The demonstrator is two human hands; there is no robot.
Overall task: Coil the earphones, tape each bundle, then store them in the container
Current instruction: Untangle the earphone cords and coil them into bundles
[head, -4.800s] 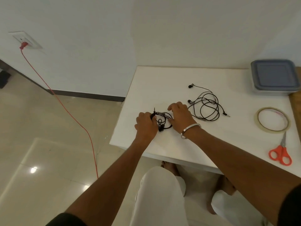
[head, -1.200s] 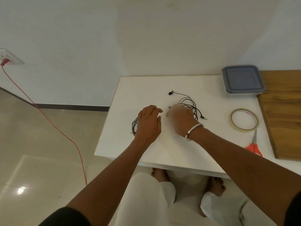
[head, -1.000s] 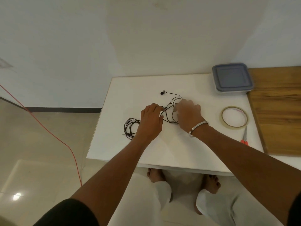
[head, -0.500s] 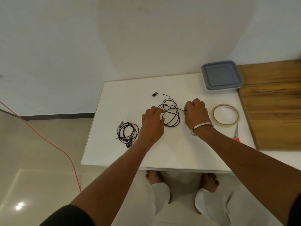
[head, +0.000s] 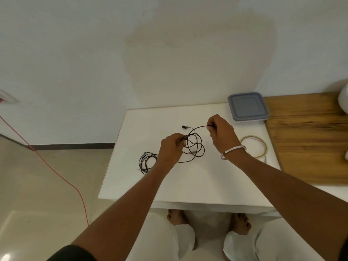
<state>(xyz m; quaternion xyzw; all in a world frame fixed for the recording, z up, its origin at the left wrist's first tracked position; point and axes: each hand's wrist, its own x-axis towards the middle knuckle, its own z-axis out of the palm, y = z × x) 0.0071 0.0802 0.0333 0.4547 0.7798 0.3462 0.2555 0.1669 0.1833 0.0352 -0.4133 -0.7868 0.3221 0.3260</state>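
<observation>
A loose black earphone cable (head: 195, 147) hangs in uneven loops between my hands above the white table (head: 188, 185). My left hand (head: 170, 149) pinches its left side. My right hand (head: 222, 132) grips the other end higher and farther back. One earbud (head: 183, 126) lies on the table behind the loops. A second pair of earphones (head: 146, 162), coiled, rests near the table's left edge. The lidded grey container (head: 246, 107) stands at the back right. A ring of clear tape (head: 253, 147) lies just right of my right wrist.
A wooden surface (head: 308, 136) adjoins the table on the right. A red cord (head: 56, 172) runs across the floor on the left from a wall socket. My knees and bare feet show under the table's front edge.
Both hands have taken hold of the loose earphones and lifted them off the table; my right hand has pulled one end up and back. The coiled pair stays at the left.
</observation>
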